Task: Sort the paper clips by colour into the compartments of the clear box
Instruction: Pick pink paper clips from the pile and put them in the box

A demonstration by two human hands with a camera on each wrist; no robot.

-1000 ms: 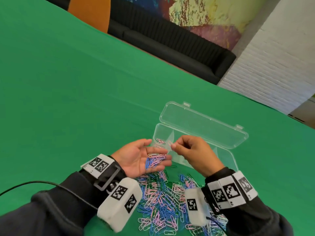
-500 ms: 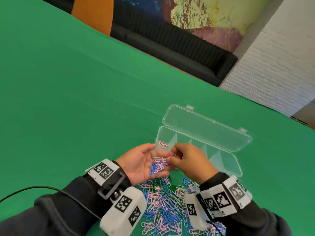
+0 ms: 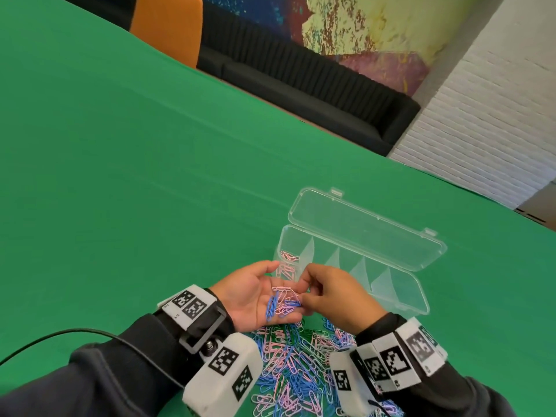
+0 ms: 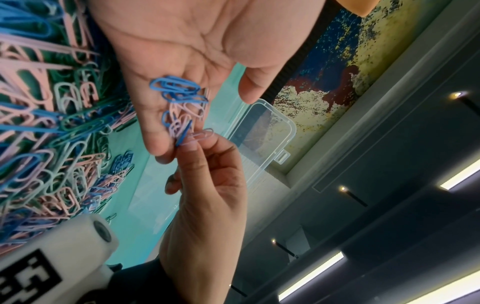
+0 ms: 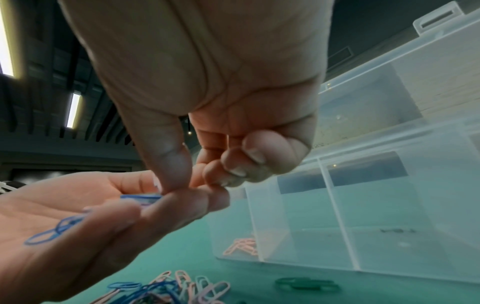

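Note:
My left hand (image 3: 252, 293) lies palm up with relaxed fingers, carrying a small heap of blue and pink paper clips (image 3: 282, 303) just in front of the clear box (image 3: 416, 310). My right hand (image 3: 334, 296) reaches onto those fingers. In the left wrist view its thumb and forefinger pinch one pale pink clip (image 4: 201, 134) at the edge of the heap (image 4: 179, 92). The box stands open, lid (image 3: 364, 228) folded back. Several pink clips (image 3: 289, 256) lie in its leftmost compartment, also seen as pink clips (image 5: 242, 246) from the right wrist. The other compartments look bare.
A big loose pile of blue, pink, white and green clips (image 3: 294, 368) lies on the green cloth (image 3: 135, 191) under my wrists. A black cable (image 3: 75, 334) trails off left. A black sofa (image 3: 316, 85) and orange chair (image 3: 168, 25) stand beyond the table edge.
My right hand came back from over the box's left compartment down to my left palm and pinched a clip there. The left hand stayed palm up.

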